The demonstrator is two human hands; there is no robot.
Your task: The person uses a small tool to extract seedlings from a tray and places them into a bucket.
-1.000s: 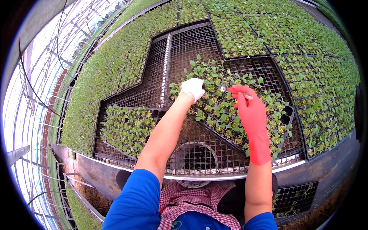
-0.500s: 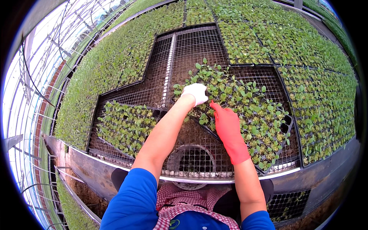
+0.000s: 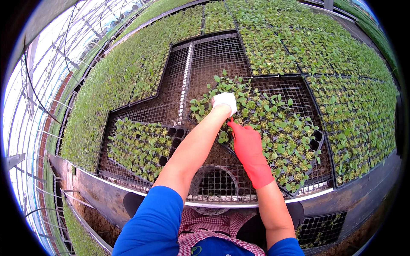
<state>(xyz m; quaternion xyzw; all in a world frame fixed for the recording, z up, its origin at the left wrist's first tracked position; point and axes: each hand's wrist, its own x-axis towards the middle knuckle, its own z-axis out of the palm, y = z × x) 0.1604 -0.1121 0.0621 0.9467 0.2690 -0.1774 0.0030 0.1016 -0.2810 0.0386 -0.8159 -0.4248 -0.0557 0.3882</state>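
A black plug tray of green seedlings (image 3: 284, 145) lies askew on the wire mesh bench in front of me. Over its left part my left hand (image 3: 224, 102), in a white glove, is closed, its fingertips sunk among the leaves. My right hand (image 3: 247, 147), in a red rubber glove, reaches in just below it with thumb and forefinger drawn together. The fingertips of both hands nearly meet, and whatever they grip is too small or hidden. A second, smaller-looking seedling tray (image 3: 139, 147) sits to the left, with several bare cells at its right end.
Dense seedling trays (image 3: 354, 115) border the exposed mesh (image 3: 213, 55) at the back and on both sides. Beneath the mesh, a round container (image 3: 215, 181) shows near the bench's front edge (image 3: 205, 204). Another black tray (image 3: 322, 229) is low at the right, below the bench.
My left hand has shifted slightly right and turned at the wrist. My right hand has drawn a little left and nearer to me. The left tray's bare cells show more.
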